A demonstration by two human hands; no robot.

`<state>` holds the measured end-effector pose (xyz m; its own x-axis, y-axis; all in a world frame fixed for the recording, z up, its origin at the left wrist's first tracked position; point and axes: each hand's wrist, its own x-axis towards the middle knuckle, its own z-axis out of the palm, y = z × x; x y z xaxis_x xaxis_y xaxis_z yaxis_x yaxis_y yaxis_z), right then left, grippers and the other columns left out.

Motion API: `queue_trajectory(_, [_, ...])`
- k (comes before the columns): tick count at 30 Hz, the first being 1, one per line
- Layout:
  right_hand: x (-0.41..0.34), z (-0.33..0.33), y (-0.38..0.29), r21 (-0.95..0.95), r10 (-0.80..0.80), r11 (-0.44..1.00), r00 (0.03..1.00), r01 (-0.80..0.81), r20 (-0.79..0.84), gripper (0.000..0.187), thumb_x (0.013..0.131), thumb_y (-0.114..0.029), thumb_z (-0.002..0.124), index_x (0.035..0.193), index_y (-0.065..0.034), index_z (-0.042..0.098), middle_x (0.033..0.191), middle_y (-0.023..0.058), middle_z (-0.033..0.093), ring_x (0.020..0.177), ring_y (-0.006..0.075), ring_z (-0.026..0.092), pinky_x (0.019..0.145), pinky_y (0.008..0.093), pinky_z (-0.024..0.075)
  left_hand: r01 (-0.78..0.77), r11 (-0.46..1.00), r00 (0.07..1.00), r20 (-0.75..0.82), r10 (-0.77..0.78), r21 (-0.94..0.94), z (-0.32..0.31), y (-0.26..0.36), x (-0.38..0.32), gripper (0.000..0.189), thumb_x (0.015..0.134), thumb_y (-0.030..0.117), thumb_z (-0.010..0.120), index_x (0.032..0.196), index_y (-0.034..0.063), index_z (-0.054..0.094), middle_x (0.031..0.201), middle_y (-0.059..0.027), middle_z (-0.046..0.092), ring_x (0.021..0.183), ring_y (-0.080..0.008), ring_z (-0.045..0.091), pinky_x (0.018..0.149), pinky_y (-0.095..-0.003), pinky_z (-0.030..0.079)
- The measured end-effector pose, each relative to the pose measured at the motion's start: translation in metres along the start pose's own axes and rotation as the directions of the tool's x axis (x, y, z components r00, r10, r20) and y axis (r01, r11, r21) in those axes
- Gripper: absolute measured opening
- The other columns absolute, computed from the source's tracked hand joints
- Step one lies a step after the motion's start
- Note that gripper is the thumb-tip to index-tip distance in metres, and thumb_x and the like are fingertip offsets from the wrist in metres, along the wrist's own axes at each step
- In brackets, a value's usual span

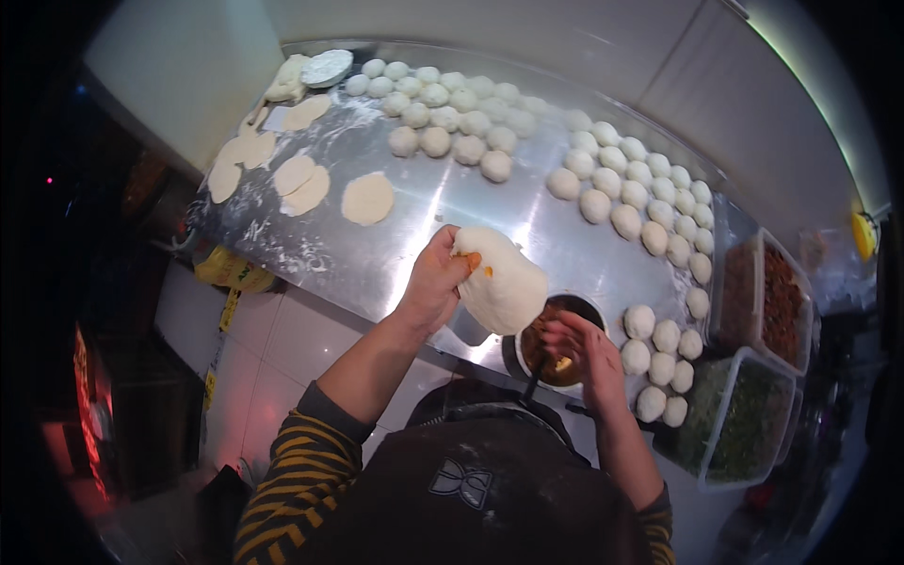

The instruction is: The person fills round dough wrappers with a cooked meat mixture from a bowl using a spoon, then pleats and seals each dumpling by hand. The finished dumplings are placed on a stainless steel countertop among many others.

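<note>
My left hand [434,282] grips the left edge of a flattened dough round [505,286], held up over the front of the metal worktop [339,261]. Orange-brown filling smears the thumb and a spot on the dough. Just right of it, my right hand [583,353] hovers over the right side of a round pot of reddish-brown filling [551,339], fingers apart and nothing seen in them. A dark handle [535,381] sticks out of the pot towards me. Another dough round [368,198] lies flat on the worktop.
Rows of dough balls [469,150] line the back and right. More flat rounds [304,185] lie at left, near a heap of flour [327,68] in a bowl. Plastic tubs of reddish filling [784,304] and chopped greens [748,417] stand at right. A wall borders the back.
</note>
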<state>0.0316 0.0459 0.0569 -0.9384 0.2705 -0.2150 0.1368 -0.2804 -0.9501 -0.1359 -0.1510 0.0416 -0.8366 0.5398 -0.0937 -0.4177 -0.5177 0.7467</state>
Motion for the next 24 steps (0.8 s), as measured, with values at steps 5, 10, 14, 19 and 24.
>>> queue_trajectory(5, [0.006, 0.015, -0.029, 0.024, -0.158, 0.986, 0.974, 0.164, -0.161, 0.030, 0.098, -0.022, 0.056, 0.112, 0.0042, 0.062, 0.100, 0.0054, 0.066, 0.090, 0.0098, 0.060, 0.080, 0.0244, 0.0476, 0.149, 0.986, 0.958, 0.257, -0.127, -0.069, 0.056, -0.016, -0.019, 0.028, 0.091, 0.009, 0.060, 0.115, 0.0064, 0.045, 0.114, -0.0090, 0.056, 0.105, -0.0180, 0.058, 0.093, -0.0348, 0.049])
queue_trajectory(10, [-0.007, 0.035, -0.081, 0.049, -0.248, 0.966, 0.961, 0.255, -0.120, 0.025, 0.097, -0.016, 0.058, 0.110, 0.0050, 0.062, 0.098, 0.0054, 0.066, 0.083, 0.0097, 0.061, 0.074, 0.0227, 0.0490, 0.196, 0.833, 0.975, 0.191, -0.111, -0.517, 0.092, -0.005, -0.036, 0.053, 0.102, 0.043, 0.029, 0.131, 0.0024, 0.046, 0.135, -0.0146, 0.051, 0.121, -0.0283, 0.053, 0.105, -0.0457, 0.041])
queue_trajectory(14, [0.000, 0.010, -0.059, -0.300, -0.493, 0.850, 0.855, 0.433, -0.162, 0.019, 0.095, -0.006, 0.054, 0.109, 0.0044, 0.061, 0.091, 0.0076, 0.066, 0.078, 0.0136, 0.063, 0.071, 0.0258, 0.0504, 0.254, 0.735, 0.967, 0.181, -0.179, -0.629, 0.101, -0.034, -0.052, 0.056, 0.100, 0.038, 0.029, 0.139, -0.0009, 0.039, 0.138, -0.0216, 0.047, 0.128, -0.0408, 0.045, 0.106, -0.0545, 0.038])
queue_trajectory(19, [-0.041, -0.033, 0.017, -0.913, -0.224, 0.290, 0.948, 0.286, 0.226, 0.040, 0.083, -0.008, 0.064, 0.121, -0.0062, 0.055, 0.085, 0.0130, 0.064, 0.073, 0.0284, 0.066, 0.060, 0.0363, 0.0524, 0.150, 0.783, 0.987, 0.141, -0.081, -0.603, 0.058, -0.042, -0.061, 0.059, 0.098, 0.037, 0.032, 0.142, -0.0020, 0.034, 0.143, -0.0237, 0.040, 0.132, -0.0436, 0.039, 0.107, -0.0561, 0.036])
queue_trajectory(24, [-0.037, -0.013, 0.042, -0.862, 0.046, 0.129, 0.866, 0.489, 0.498, 0.040, 0.076, -0.014, 0.069, 0.114, -0.0136, 0.057, 0.081, 0.0118, 0.065, 0.072, 0.0309, 0.066, 0.062, 0.0407, 0.0523, 0.034, 0.783, 0.998, -0.017, -0.057, -0.621, 0.036, -0.030, -0.058, 0.060, 0.096, 0.036, 0.034, 0.140, -0.0041, 0.036, 0.140, -0.0251, 0.043, 0.130, -0.0436, 0.042, 0.107, -0.0523, 0.037])
